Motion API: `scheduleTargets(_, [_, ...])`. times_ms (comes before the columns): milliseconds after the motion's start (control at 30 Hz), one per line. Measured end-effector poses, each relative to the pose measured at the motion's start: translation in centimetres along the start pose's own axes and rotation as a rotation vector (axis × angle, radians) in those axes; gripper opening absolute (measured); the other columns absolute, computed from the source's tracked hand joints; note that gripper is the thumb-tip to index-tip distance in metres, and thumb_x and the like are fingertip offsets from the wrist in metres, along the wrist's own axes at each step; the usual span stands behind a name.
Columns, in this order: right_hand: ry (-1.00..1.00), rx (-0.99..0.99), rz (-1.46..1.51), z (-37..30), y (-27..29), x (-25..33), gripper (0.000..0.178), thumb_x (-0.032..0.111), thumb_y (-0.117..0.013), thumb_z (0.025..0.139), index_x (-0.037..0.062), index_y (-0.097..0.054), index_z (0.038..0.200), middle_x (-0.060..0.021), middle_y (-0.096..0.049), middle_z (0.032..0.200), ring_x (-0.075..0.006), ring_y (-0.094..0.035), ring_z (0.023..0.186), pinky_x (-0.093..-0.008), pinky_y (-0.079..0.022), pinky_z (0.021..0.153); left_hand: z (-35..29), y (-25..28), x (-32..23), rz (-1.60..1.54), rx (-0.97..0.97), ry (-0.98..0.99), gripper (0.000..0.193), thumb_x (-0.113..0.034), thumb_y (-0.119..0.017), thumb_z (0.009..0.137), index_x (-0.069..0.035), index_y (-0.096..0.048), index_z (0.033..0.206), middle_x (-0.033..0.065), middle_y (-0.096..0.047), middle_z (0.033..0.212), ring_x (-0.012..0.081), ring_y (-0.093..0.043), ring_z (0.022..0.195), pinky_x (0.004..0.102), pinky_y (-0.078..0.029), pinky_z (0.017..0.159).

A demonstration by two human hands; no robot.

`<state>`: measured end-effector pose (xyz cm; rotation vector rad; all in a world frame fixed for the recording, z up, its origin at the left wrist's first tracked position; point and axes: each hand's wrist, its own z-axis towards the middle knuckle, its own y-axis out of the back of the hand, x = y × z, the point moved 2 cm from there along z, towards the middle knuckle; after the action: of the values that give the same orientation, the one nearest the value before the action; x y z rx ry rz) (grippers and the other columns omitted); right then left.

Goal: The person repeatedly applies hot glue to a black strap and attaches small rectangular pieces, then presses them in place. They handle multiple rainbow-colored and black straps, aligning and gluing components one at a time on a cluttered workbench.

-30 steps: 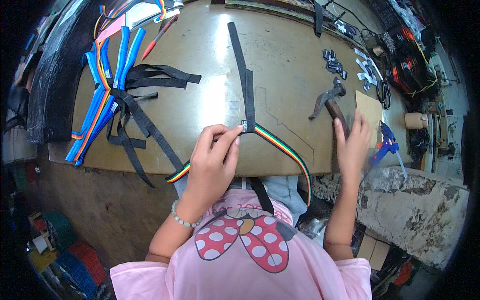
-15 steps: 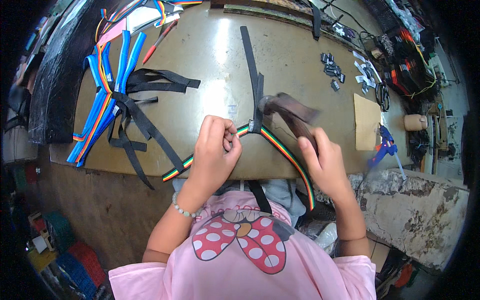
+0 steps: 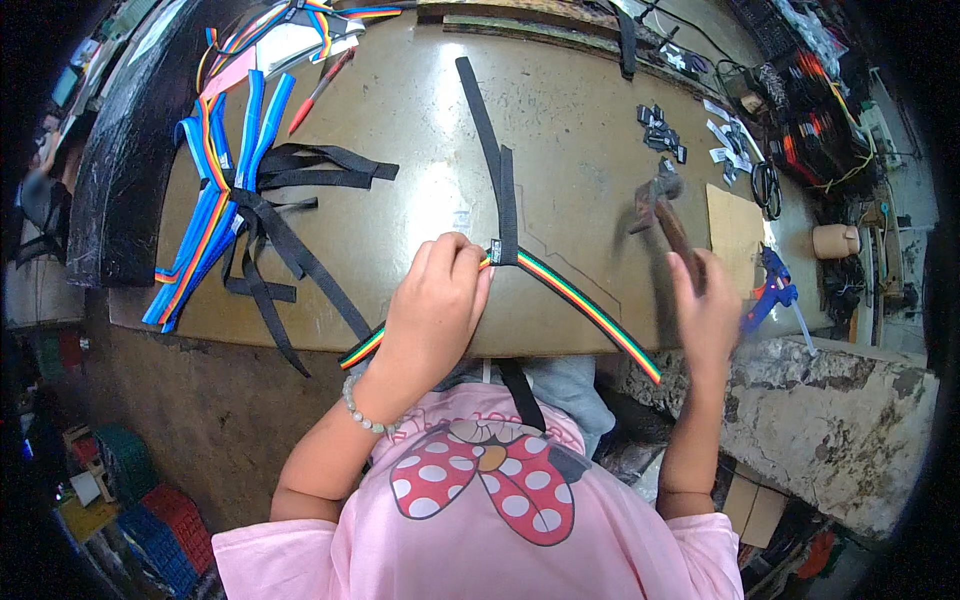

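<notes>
My left hand (image 3: 437, 300) pinches a striped webbing strap (image 3: 585, 312) in black, green, yellow and red, close to where a black strap (image 3: 484, 125) joins it. A small dark label (image 3: 497, 251) sits at that joint. The striped strap runs out on both sides, its right end hanging past the table's near edge. Off to the right, my right hand (image 3: 708, 305) grips a hammer (image 3: 680, 230) by its handle, the head held away from the strap. The hammer is slightly blurred.
Blue and rainbow straps (image 3: 205, 225) with black tails (image 3: 320, 160) lie at the left, beside a red pen (image 3: 320, 90). To the right are small black pieces (image 3: 660, 132), scissors (image 3: 766, 190), brown cardboard (image 3: 733, 240) and a blue glue gun (image 3: 772, 285). A wooden bar (image 3: 540, 30) lies along the back.
The hammer has swung right, away from the strap joint, with my right hand. My left hand has shifted slightly toward the joint, and the strap's right end has moved outward.
</notes>
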<state>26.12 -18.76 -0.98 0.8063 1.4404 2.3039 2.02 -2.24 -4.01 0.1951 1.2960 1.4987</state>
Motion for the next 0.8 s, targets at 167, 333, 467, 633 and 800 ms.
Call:
scheduleTargets(167, [0.053, -0.069, -0.177, 1.0, 0.5, -2.2, 0.031, 0.024, -0.07, 0.09, 0.0072, -0.067, 0.115, -0.0156, -0.064, 0.11, -0.0346, -0.059, 0.105, -0.0439, -0.046, 0.091, 1.1, 0.8, -1.2, 0.07, 0.009, -0.129, 0.013, -0.006, -0.069, 0.086, 0.0, -0.062, 0.094, 0.0129, -0.061, 0.093, 0.0282, -0.061, 0.082, 0.0355, -0.051, 0.072])
scheduleTargets(333, [-0.207, 0.586, 1.334, -0.5, -5.2, 3.8, 0.043, 0.037, -0.053, 0.102, -0.0011, -0.061, 0.121, -0.01, -0.064, 0.118, -0.0164, -0.061, 0.099, -0.0301, -0.049, 0.088, 1.0, 2.3, -5.6, -0.393, -0.132, 0.139, 0.013, -0.008, -0.063, 0.095, 0.001, -0.057, 0.087, 0.0137, -0.062, 0.071, 0.023, -0.06, 0.056, 0.0325, -0.049, 0.056])
scheduleTargets(467, [-0.126, 0.572, 1.53, 0.4, -7.9, 8.8, 0.032, 0.032, -0.058, 0.101, 0.001, -0.062, 0.102, -0.0007, -0.064, 0.097, -0.0065, -0.057, 0.087, -0.0239, -0.047, 0.074, 2.0, 0.9, -5.8, -0.433, 0.011, 0.267, 0.02, -0.01, -0.062, 0.094, 0.0, -0.051, 0.081, 0.0182, -0.057, 0.069, 0.0321, -0.059, 0.056, 0.0389, -0.047, 0.053])
scheduleTargets(633, [-0.247, 0.811, 1.314, 4.4, -7.3, 7.2, 0.023, 0.023, -0.071, 0.093, 0.0007, -0.066, 0.091, -0.0029, -0.069, 0.085, -0.0072, -0.063, 0.08, -0.0218, -0.05, 0.073, 3.1, 2.4, -5.5, -0.072, -0.094, -0.051, 0.013, -0.01, -0.067, 0.088, 0.0, -0.061, 0.094, 0.0144, -0.064, 0.084, 0.0291, -0.062, 0.082, 0.04, -0.049, 0.07])
scheduleTargets(800, [-0.135, 1.068, 1.29, 5.3, -7.1, 5.3, 0.028, 0.028, -0.075, 0.089, 0.0003, -0.072, 0.09, -0.0035, -0.071, 0.085, -0.0088, -0.064, 0.08, -0.0229, -0.049, 0.074, 5.3, 1.7, -3.1, -0.373, 0.31, 0.251, 0.02, -0.018, -0.068, 0.089, 0.0, -0.072, 0.096, 0.0171, -0.068, 0.094, 0.032, -0.063, 0.093, 0.0406, -0.048, 0.08])
